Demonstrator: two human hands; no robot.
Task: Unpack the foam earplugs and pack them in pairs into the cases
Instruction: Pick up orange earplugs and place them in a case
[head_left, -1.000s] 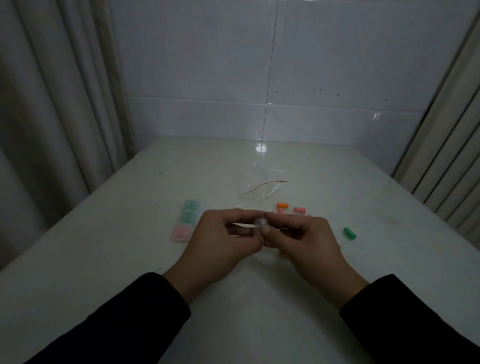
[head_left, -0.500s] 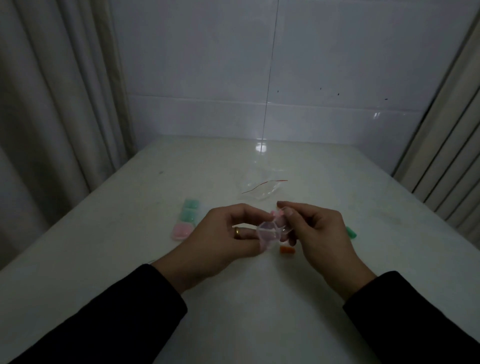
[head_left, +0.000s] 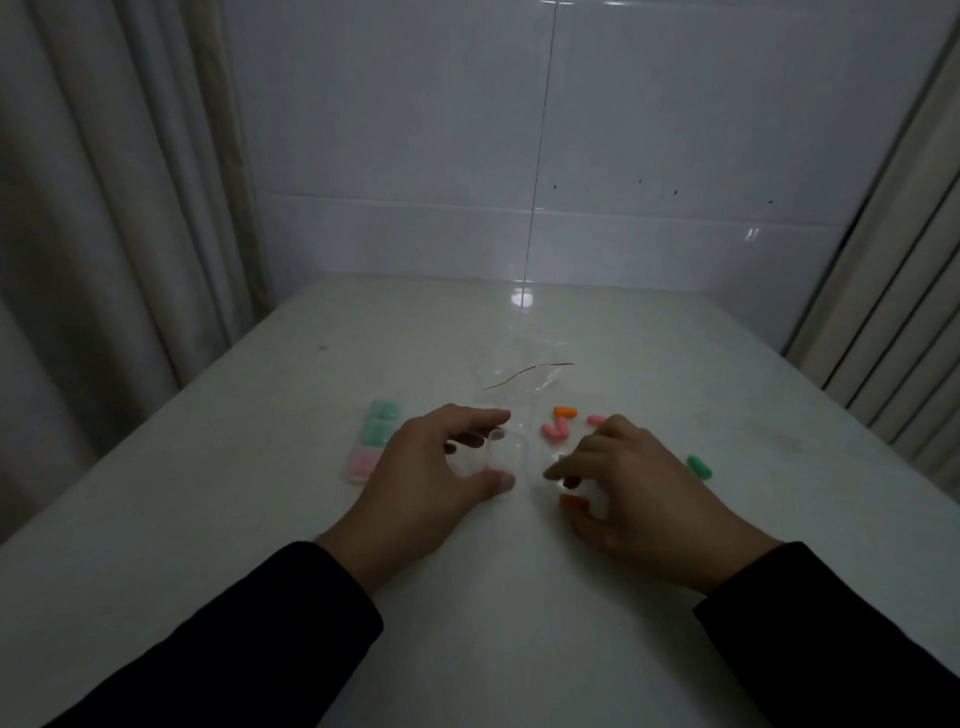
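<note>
My left hand (head_left: 436, 478) rests on the table with a clear empty case (head_left: 508, 453) between thumb and index finger. My right hand (head_left: 631, 488) is lowered over an orange earplug (head_left: 571, 501), which lies on the table between its thumb and index finger; whether it is gripped is unclear. Loose earplugs lie beyond the hands: two pink ones (head_left: 555, 431), another pink one (head_left: 596, 420), an orange one (head_left: 565, 412), and a green one (head_left: 698, 466) to the right. Left of my left hand stand two cases with green earplugs (head_left: 382, 421) and one case with pink earplugs (head_left: 359, 464).
A crumpled clear bag with a red seal strip (head_left: 524, 374) lies farther back on the white table (head_left: 467, 623). A tiled wall closes the far edge. Curtains hang at both sides.
Both hands held the clear case together in the air and opened it. Now the left hand has it down on the table, and the right hand has let go and dropped over the orange earplug.
</note>
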